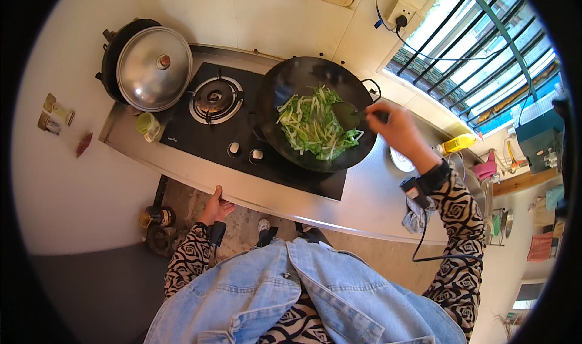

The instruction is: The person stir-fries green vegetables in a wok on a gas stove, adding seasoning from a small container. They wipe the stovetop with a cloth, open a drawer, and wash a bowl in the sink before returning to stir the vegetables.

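Note:
A large black wok [291,148] sits over the right side of a black two-burner gas hob [204,141]. Chopped green leaves and pale stalks [313,121] lie in a heap at its bottom. My right hand [394,126], above the wok's right rim, grips the handle of a dark wok spatula [348,115]. The spatula's blade rests against the right side of the greens. My left hand [218,207] is at the front edge of the metal counter [268,203], thumb raised and fingers apart, with nothing in it. Whether it touches the edge is hard to tell.
A domed metal lid [152,78] leans against a dark pan [111,71] at the back left. Near the left burner stands a green-topped jar [148,125]. To the right are a white dish [401,159], a grey cloth [414,214] and a yellow bottle [459,143].

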`<state>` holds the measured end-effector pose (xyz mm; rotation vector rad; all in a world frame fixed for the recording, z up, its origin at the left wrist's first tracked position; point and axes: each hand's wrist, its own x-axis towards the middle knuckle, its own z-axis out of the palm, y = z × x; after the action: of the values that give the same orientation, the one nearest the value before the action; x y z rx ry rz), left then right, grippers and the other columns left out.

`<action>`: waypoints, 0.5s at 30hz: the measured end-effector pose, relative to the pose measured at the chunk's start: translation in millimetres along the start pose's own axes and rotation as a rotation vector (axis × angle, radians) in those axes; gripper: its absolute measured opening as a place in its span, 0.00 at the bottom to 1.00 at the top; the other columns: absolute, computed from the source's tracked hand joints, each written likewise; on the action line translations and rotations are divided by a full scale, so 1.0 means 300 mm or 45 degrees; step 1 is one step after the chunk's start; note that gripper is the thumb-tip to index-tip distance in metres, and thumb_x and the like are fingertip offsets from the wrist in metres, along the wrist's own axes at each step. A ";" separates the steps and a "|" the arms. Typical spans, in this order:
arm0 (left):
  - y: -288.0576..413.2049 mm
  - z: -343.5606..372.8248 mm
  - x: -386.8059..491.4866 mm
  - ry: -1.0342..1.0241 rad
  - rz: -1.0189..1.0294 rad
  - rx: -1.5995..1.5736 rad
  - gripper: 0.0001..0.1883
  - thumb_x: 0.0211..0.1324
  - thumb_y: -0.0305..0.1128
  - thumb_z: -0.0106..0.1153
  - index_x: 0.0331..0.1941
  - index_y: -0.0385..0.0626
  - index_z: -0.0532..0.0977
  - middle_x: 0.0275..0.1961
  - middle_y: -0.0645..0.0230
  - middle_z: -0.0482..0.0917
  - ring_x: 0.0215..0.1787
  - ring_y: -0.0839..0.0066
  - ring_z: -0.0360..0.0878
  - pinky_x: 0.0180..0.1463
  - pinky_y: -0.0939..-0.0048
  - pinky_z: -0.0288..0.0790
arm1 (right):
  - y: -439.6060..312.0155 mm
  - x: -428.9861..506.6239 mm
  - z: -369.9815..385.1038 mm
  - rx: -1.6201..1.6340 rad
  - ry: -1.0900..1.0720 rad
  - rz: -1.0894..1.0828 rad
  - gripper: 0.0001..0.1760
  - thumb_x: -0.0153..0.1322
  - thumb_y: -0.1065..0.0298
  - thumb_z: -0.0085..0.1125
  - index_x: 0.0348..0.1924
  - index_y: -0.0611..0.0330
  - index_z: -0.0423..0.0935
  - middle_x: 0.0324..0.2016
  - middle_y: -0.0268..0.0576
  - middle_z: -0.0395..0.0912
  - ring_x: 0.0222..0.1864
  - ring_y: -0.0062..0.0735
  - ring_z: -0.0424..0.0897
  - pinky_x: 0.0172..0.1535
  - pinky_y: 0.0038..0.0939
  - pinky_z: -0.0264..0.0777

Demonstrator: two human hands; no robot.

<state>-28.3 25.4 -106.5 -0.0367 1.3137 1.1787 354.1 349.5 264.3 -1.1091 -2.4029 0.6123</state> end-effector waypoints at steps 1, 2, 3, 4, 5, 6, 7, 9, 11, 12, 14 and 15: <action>0.009 -0.005 -0.006 -0.003 -0.033 0.045 0.48 0.66 0.69 0.48 0.73 0.38 0.57 0.70 0.44 0.66 0.71 0.47 0.66 0.71 0.50 0.63 | -0.012 0.019 -0.037 0.038 0.068 0.179 0.10 0.69 0.65 0.65 0.34 0.64 0.83 0.23 0.46 0.83 0.24 0.32 0.84 0.33 0.32 0.79; 0.018 -0.010 -0.012 -0.023 -0.086 0.066 0.48 0.66 0.70 0.48 0.73 0.39 0.56 0.71 0.44 0.65 0.71 0.47 0.66 0.71 0.50 0.64 | -0.021 0.033 -0.068 0.105 0.116 0.309 0.12 0.69 0.64 0.64 0.33 0.66 0.83 0.20 0.45 0.82 0.21 0.29 0.83 0.29 0.30 0.77; 0.027 -0.012 -0.015 -0.046 -0.130 0.096 0.49 0.65 0.71 0.47 0.74 0.39 0.55 0.72 0.44 0.63 0.72 0.47 0.65 0.71 0.49 0.64 | -0.023 0.049 -0.102 0.202 0.153 0.431 0.13 0.70 0.63 0.64 0.32 0.68 0.82 0.18 0.43 0.81 0.18 0.25 0.82 0.26 0.28 0.76; 0.036 -0.017 -0.018 -0.052 -0.161 0.136 0.50 0.64 0.72 0.47 0.74 0.40 0.54 0.73 0.44 0.62 0.72 0.46 0.65 0.71 0.49 0.64 | -0.018 0.059 -0.134 0.140 0.174 0.477 0.17 0.71 0.62 0.62 0.30 0.71 0.81 0.18 0.45 0.81 0.17 0.26 0.83 0.23 0.25 0.76; 0.039 -0.017 -0.016 -0.059 -0.182 0.148 0.49 0.64 0.71 0.48 0.74 0.42 0.55 0.72 0.45 0.64 0.71 0.47 0.66 0.70 0.50 0.65 | -0.002 0.068 -0.152 0.089 0.201 0.567 0.17 0.71 0.62 0.61 0.28 0.71 0.80 0.16 0.46 0.80 0.17 0.27 0.84 0.23 0.25 0.77; 0.043 -0.021 -0.016 -0.042 -0.195 0.170 0.48 0.64 0.71 0.48 0.74 0.43 0.56 0.70 0.46 0.66 0.70 0.48 0.67 0.69 0.50 0.66 | 0.016 0.074 -0.149 0.069 0.221 0.668 0.18 0.71 0.62 0.61 0.27 0.72 0.79 0.17 0.46 0.81 0.17 0.29 0.84 0.22 0.26 0.77; 0.045 -0.024 -0.013 -0.010 -0.206 0.197 0.48 0.64 0.71 0.49 0.73 0.44 0.57 0.69 0.47 0.67 0.69 0.48 0.68 0.68 0.51 0.68 | 0.043 0.079 -0.133 0.060 0.242 0.681 0.18 0.71 0.62 0.60 0.26 0.73 0.79 0.17 0.46 0.81 0.17 0.30 0.84 0.22 0.27 0.78; 0.048 -0.032 -0.008 0.025 -0.237 0.208 0.48 0.63 0.72 0.49 0.73 0.45 0.57 0.68 0.47 0.68 0.68 0.49 0.70 0.66 0.52 0.70 | 0.104 0.080 -0.022 0.209 0.338 0.752 0.18 0.71 0.63 0.60 0.26 0.74 0.79 0.20 0.47 0.82 0.17 0.32 0.85 0.20 0.29 0.78; 0.051 -0.039 -0.006 0.052 -0.258 0.227 0.49 0.62 0.73 0.49 0.73 0.45 0.57 0.68 0.47 0.69 0.67 0.50 0.71 0.64 0.54 0.72 | 0.156 0.078 0.146 0.747 0.604 0.785 0.15 0.71 0.65 0.61 0.33 0.74 0.81 0.27 0.49 0.84 0.19 0.37 0.86 0.21 0.31 0.82; 0.056 -0.045 0.002 0.045 -0.252 0.237 0.49 0.61 0.73 0.49 0.73 0.46 0.57 0.68 0.48 0.70 0.66 0.51 0.72 0.63 0.54 0.73 | 0.171 0.085 0.222 1.022 0.654 0.747 0.15 0.73 0.66 0.61 0.36 0.74 0.81 0.32 0.48 0.85 0.21 0.37 0.86 0.22 0.31 0.82; 0.059 -0.048 -0.004 0.055 -0.260 0.250 0.50 0.61 0.74 0.49 0.73 0.46 0.57 0.68 0.48 0.69 0.66 0.51 0.73 0.63 0.55 0.73 | 0.181 0.080 0.300 1.224 0.538 0.573 0.13 0.74 0.67 0.61 0.40 0.73 0.82 0.33 0.45 0.85 0.25 0.34 0.87 0.28 0.27 0.82; 0.060 -0.047 -0.009 0.060 -0.262 0.258 0.50 0.61 0.74 0.49 0.73 0.46 0.56 0.69 0.48 0.69 0.66 0.51 0.72 0.64 0.54 0.72 | 0.166 0.074 0.323 1.205 0.516 0.463 0.13 0.74 0.67 0.61 0.41 0.72 0.82 0.33 0.44 0.85 0.26 0.32 0.86 0.30 0.26 0.82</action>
<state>-50.0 23.6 -99.0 -0.0513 1.4290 0.8722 318.2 375.4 162.2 -1.0648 -1.2883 1.3053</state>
